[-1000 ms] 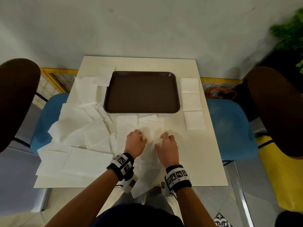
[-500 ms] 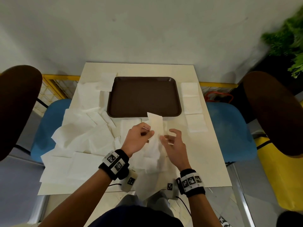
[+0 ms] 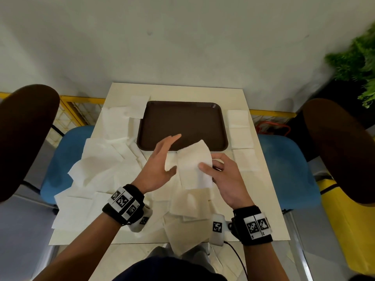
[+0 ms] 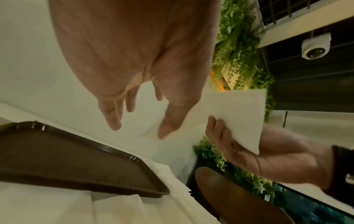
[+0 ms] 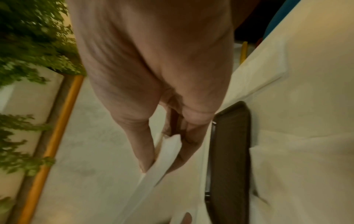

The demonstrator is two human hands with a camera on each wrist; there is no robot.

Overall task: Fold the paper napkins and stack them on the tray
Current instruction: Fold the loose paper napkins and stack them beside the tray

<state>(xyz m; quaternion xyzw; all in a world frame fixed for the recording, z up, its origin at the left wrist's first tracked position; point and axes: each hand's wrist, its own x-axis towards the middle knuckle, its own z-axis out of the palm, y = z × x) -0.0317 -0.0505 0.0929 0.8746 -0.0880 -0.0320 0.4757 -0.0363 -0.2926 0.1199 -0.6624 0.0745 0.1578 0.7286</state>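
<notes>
You are mid-fold: your right hand [image 3: 225, 179] has its grip pinching a paper napkin [image 3: 193, 167], thumb on top, lifted above the surface [image 3: 261, 199] just in front of the tray [image 3: 182, 122]. Your left hand [image 3: 160, 165] is spread flat beside it, holding nothing. Next, I judge, crease it and set it on the bare tray. Loose napkins [image 3: 97, 165] crowd the left; three folded squares [image 3: 241, 134] lie right of the tray.

Bare forearms wear black wristbands [image 3: 123, 207] bearing black-and-white square markers.
</notes>
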